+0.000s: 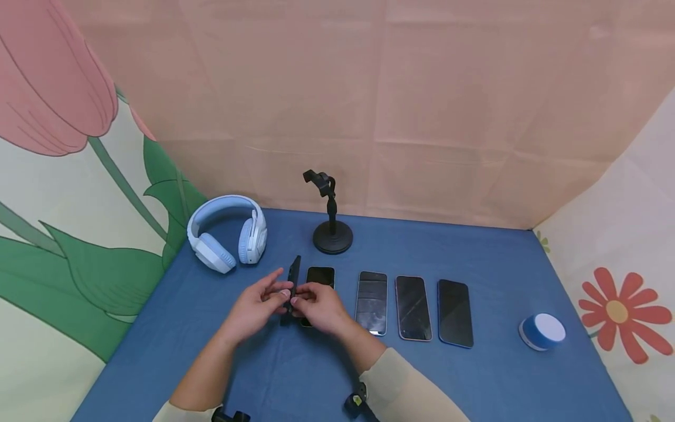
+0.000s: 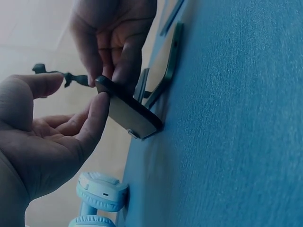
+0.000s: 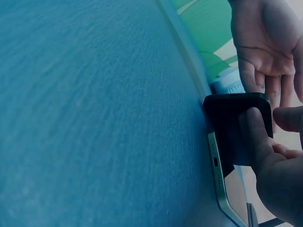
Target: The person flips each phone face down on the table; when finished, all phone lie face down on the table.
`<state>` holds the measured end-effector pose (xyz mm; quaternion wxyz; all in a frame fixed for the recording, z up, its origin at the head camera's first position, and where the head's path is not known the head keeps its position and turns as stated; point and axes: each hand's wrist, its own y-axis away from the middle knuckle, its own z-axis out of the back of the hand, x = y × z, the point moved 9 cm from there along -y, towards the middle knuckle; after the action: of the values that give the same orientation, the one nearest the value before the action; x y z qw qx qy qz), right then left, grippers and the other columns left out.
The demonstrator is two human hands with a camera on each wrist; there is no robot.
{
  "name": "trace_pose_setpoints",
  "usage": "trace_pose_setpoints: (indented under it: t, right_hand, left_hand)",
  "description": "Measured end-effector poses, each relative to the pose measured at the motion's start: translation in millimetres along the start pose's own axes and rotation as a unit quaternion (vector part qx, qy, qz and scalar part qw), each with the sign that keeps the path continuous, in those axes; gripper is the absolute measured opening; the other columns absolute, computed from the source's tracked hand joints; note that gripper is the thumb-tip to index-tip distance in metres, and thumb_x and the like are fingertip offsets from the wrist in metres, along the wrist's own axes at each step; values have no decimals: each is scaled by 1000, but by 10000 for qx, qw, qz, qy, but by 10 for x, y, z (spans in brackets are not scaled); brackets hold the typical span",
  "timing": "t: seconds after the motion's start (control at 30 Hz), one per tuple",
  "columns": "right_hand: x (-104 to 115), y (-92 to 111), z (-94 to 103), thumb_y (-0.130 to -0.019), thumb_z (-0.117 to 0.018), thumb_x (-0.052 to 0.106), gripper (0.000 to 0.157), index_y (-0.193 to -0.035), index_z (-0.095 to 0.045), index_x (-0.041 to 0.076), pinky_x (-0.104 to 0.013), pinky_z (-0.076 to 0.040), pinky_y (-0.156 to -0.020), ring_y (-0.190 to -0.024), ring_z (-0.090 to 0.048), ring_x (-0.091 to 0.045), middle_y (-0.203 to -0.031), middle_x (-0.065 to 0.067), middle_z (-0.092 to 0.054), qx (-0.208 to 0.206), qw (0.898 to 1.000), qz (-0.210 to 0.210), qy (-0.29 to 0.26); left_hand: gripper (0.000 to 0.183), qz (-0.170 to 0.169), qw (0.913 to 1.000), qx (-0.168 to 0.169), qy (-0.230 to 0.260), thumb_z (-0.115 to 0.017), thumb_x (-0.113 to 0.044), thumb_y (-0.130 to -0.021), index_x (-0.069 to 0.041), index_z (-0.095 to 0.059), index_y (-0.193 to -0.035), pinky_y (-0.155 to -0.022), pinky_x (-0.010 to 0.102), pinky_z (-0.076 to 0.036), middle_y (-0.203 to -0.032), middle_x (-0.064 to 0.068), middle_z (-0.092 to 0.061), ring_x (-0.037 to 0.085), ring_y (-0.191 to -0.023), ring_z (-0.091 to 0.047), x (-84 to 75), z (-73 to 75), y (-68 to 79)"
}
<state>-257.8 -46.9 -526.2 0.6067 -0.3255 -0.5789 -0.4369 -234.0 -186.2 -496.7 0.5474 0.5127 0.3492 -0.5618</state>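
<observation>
A dark smartphone stands on its long edge on the blue cloth, between my two hands. My right hand pinches its upper edge; in the right wrist view one finger lies along the phone's dark face. My left hand is on the other side, its fingers extended and a fingertip touching the phone's edge. The left thumb is held away from it. Partly behind my right hand, a second phone lies flat close beside.
Farther right, a silver-edged phone, another phone and a blue-edged phone lie in a row. Light blue headphones stand at the back left, near a black stand with a clip. A blue-and-white round container sits far right.
</observation>
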Motion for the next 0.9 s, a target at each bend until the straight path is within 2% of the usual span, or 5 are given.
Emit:
trace_pose_setpoints:
  t: [0.27, 0.43, 0.57, 0.7, 0.9]
  right_hand:
    - [-32, 22, 16, -99, -69, 9, 28, -123, -66, -6, -35, -64, -78, -90, -76, -27, -109, -13, -73, -15, 9993, -112, -356]
    - [-72, 31, 35, -99, -68, 8, 31, -125, -65, -8, -35, -64, -78, -86, -76, -27, -108, -14, -73, 25, 9988, -166, -467]
    - [-141, 29, 60, -100, -68, 9, 36, -130, -62, -9, -36, -64, -79, -84, -76, -26, -109, -13, -72, 35, 9985, -236, -487]
    - [-171, 39, 77, -101, -67, 9, 37, -133, -61, -8, -37, -64, -80, -83, -76, -26, -110, -12, -72, 76, 9987, -251, -443]
    - [-156, 57, 90, -100, -66, 9, 35, -131, -62, -7, -37, -63, -79, -79, -75, -25, -104, -10, -73, 114, 9990, -204, -382]
  left_hand:
    - [67, 57, 9998, 112, 163, -63, -20, -106, -7, -31, -163, -94, 41, -60, -146, 20, -58, 33, -127, -61, 5, -56, -23]
    - [68, 83, 9999, 44, -137, -63, -22, -106, -7, -30, -163, -98, 45, -58, -148, 20, -57, 33, -128, -61, 88, -7, -59]
    - [70, 348, 9975, -99, -607, -62, -24, -105, -8, -29, -164, -107, 52, -51, -151, 19, -54, 34, -133, -57, 205, 81, -80]
    - [73, 662, 9935, -63, -920, -62, -27, -105, -5, -25, -164, -111, 56, -46, -154, 21, -50, 37, -138, -53, 302, 125, -68]
    - [75, 845, 9925, 52, -886, -61, -26, -106, 2, -23, -163, -105, 52, -53, -151, 26, -51, 37, -132, -58, 355, 110, -45]
